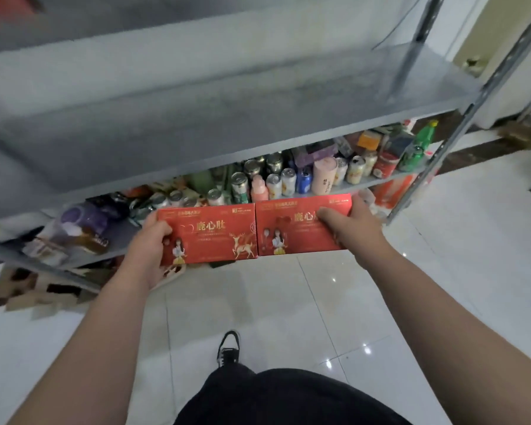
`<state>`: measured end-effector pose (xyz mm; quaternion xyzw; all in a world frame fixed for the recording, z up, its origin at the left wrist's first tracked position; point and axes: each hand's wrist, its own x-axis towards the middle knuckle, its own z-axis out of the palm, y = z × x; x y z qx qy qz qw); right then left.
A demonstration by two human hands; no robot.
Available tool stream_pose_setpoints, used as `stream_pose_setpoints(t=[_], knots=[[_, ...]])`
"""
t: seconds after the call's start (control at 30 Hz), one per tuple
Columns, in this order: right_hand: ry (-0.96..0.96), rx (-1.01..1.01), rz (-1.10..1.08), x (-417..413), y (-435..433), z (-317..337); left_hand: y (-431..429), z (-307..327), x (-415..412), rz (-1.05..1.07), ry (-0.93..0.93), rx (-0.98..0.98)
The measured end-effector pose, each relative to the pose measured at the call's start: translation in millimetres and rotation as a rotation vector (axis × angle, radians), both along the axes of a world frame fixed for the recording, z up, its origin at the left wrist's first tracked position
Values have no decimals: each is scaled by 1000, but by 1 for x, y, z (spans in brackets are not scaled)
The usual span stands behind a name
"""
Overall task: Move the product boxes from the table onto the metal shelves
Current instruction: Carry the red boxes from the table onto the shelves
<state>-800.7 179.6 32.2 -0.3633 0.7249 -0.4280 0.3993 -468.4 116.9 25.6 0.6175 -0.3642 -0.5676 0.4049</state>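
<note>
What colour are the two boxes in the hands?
Red with gold print, in the head view: left box, right box.

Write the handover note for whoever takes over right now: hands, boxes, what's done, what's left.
Left hand grips the left end of the left red box. Right hand grips the right red box, thumb on top.
Boxes are side by side, held in front of the metal shelves, not yet set down.
Done: both boxes picked up. Left: place them on a shelf; the table is out of view, so remaining boxes unknown.
</note>
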Motion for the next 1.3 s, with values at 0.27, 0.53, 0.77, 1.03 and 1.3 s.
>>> stream_pose_setpoints(t=[0.27,0.53,0.77,1.03,1.3], knots=[[31,-171,293,66,-67,77,41,78,76,257,23,-207],[13,-369,429,151,-143,179,12,166,153,400,-21,-429],[4,-514,382,195,-206,236,-55,226,197,382,-64,-569],[-12,-596,301,207,-286,261,-151,253,220,264,-165,-708],[-18,-655,226,192,-340,266,-249,257,202,104,-173,-762]])
